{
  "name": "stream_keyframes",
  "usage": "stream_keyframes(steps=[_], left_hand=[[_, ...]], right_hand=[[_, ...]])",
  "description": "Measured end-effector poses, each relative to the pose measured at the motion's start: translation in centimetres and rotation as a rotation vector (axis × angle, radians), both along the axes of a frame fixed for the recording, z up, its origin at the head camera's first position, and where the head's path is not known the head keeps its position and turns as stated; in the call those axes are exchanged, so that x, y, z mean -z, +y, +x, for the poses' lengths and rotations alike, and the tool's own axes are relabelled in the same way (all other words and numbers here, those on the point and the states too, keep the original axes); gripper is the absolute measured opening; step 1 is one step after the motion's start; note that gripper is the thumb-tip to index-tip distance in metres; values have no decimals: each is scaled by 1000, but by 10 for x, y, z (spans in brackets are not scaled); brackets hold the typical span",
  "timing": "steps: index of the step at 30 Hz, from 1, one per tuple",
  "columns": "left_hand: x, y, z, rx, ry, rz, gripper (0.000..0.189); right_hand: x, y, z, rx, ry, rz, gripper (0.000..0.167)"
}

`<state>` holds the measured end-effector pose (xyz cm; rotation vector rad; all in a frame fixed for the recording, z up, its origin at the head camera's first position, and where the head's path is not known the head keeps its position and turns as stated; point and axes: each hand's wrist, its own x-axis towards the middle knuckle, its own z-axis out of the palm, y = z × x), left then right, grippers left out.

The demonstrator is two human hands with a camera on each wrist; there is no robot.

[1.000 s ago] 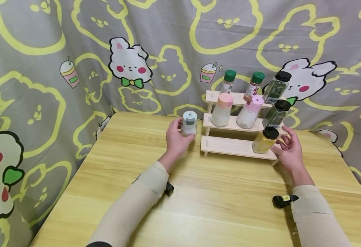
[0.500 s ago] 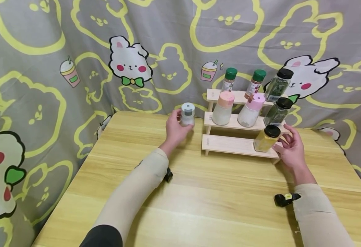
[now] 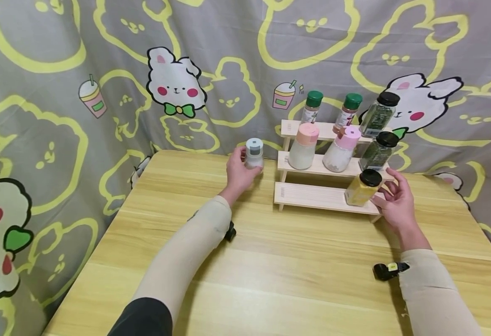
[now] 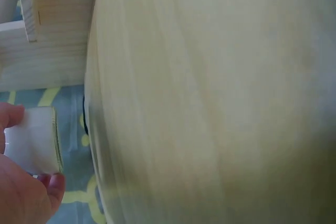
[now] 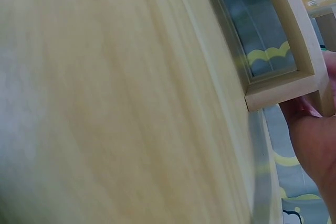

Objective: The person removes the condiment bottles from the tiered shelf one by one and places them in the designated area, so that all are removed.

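In the head view my left hand (image 3: 239, 170) grips a small clear seasoning jar (image 3: 254, 161) with a pale blue-grey lid, upright left of the wooden tiered rack (image 3: 300, 199). The left wrist view shows the thumb and fingers round the jar (image 4: 37, 139), with curtain visible between its base and the tabletop. My right hand (image 3: 398, 205) holds the right end of the rack, its thumb by the bottom shelf and fingers partly hidden behind. Close to that thumb stands a yellow-filled jar (image 3: 361, 190) with a black lid.
On the middle shelf stand a peach-lidded jar (image 3: 303, 148), a pink-lidded jar (image 3: 340, 153) and a black-lidded herb jar (image 3: 377, 154). The top shelf bears two green-capped bottles (image 3: 311, 109) and another herb jar (image 3: 379, 116). A patterned curtain (image 3: 224, 42) hangs behind the wooden table (image 3: 270, 280).
My left hand has moved the jar a little away from me, toward the curtain, and slightly left. The right hand has stayed at the rack's end, and the bottles keep their places.
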<state>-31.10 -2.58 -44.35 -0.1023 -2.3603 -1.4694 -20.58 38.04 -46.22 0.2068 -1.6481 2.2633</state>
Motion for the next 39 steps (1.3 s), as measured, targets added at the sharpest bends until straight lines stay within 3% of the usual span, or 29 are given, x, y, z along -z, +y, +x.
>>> stream_keyframes(steps=[10, 32, 39], left_hand=[[5, 1, -10, 21, -34, -2, 66], [17, -1, -18, 43, -64, 12, 67], [22, 1, -19, 46, -43, -3, 66]], right_hand=[[-3, -2, 2, -13, 2, -2, 92], [0, 1, 0, 3, 5, 30, 92], [2, 4, -1, 2, -9, 28, 94]])
